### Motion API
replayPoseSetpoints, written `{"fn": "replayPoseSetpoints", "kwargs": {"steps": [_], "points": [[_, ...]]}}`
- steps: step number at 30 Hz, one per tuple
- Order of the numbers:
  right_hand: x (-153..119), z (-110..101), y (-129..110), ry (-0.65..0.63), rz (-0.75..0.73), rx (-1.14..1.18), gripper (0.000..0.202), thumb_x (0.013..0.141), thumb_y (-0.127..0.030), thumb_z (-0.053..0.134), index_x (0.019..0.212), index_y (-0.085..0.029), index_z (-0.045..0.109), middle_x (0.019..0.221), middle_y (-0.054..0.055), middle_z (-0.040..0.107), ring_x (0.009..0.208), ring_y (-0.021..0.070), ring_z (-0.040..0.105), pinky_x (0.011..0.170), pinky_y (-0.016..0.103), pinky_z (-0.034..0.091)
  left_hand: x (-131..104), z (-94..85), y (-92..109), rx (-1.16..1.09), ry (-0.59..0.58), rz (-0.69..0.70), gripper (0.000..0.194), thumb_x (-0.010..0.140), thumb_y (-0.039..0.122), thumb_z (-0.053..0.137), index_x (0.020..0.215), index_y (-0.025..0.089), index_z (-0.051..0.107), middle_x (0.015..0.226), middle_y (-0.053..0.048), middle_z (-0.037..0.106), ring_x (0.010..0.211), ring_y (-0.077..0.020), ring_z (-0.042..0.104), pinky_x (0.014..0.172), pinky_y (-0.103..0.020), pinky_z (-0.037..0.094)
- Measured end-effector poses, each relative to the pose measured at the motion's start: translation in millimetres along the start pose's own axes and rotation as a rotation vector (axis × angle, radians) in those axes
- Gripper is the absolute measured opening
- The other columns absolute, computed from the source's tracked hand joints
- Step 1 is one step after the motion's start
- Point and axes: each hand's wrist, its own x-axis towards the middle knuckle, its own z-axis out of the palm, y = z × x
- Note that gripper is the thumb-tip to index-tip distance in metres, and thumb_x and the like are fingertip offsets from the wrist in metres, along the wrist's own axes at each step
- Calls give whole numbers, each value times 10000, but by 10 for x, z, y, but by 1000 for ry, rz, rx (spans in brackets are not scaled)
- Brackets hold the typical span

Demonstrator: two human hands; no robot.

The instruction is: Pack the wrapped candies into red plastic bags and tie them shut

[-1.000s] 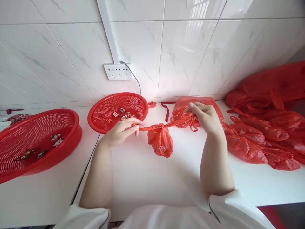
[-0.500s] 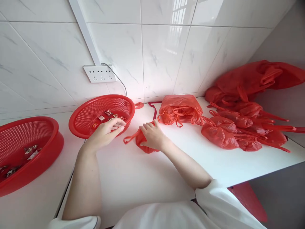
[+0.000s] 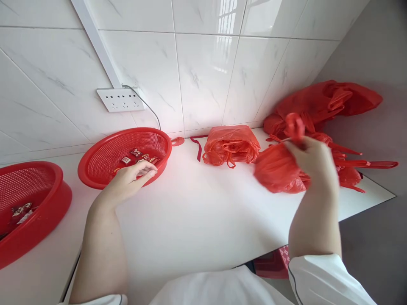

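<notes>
Two white sleeves [image 3: 329, 279] come in lowest, well below the fingers, the left one mostly cut off. A red thing [image 3: 270, 264] shows under the edge of the surface [image 3: 197, 220], below the right fingers; too little of it is visible to name. Left of the left fingers, the near basket [image 3: 62, 203] runs out of view, and some of its packets [image 3: 22, 212] are cut off with it.

The left fingers [image 3: 143, 165] are loosely curled around nothing visible, in front of the far basket [image 3: 95, 180]; whether they touch its rim I cannot tell, and they cover some of what lies inside. The right fingers [image 3: 297, 156] grip a bag [image 3: 273, 167] by its gathered top. Its body hangs to their left, blurred, and a smeared loop pokes up above them; whether it touches the pile [image 3: 351, 176] I cannot tell. That pile sits behind and right of the right fingers, partly hidden by them and the bag.

Between the two sets of fingers and farther back lie a bundle [image 3: 233, 146] and a dark red strip [image 3: 199, 150]. Farthest, beyond the right fingers, a big bag [image 3: 305, 101] slumps, its lower part hidden.
</notes>
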Motion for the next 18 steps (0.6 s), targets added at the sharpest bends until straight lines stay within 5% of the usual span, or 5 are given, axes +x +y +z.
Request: {"fn": "replayPoseSetpoints", "kwargs": {"steps": [4, 6, 10, 15, 18], "points": [[268, -15, 810, 404, 189, -148, 656, 840, -633, 458, 1328, -196, 500, 1219, 249, 584, 1163, 386, 530, 900, 548, 420, 11, 12, 9, -6, -18, 0, 318, 852, 567, 502, 976, 317, 656, 1080, -2, 690, 993, -236, 641, 822, -331, 518], [305, 206, 1127, 274, 379, -181, 896, 734, -678, 563, 1424, -136, 379, 1414, 330, 373, 1294, 509, 358, 887, 655, 379, 8, 16, 4, -21, -23, 16, 330, 845, 570, 511, 981, 308, 660, 1079, -13, 692, 1011, -238, 638, 832, -329, 517], [187, 692, 1493, 71, 399, -115, 805, 640, -588, 686, 1317, -195, 497, 1402, 324, 383, 1285, 543, 354, 881, 707, 367, -24, -4, -22, -20, -26, -12, 321, 845, 571, 513, 995, 325, 654, 1100, -1, 687, 1041, -230, 629, 828, -316, 513], [56, 819, 1224, 127, 338, -166, 650, 732, -520, 620, 1269, -169, 514, 1468, 317, 278, 1337, 560, 228, 935, 790, 197, -64, -42, -48, -10, -20, -18, 297, 861, 554, 499, 1003, 336, 643, 1103, 15, 684, 1048, -221, 623, 836, -312, 503], [59, 810, 662, 259, 8, -146, 465, 883, -408, 440, 1261, -149, 522, 1429, 263, 379, 1336, 449, 317, 994, 697, 272, -63, -34, -51, -11, -22, 6, 316, 863, 554, 492, 995, 314, 652, 1087, -2, 690, 1024, -228, 632, 827, -315, 508]]}}
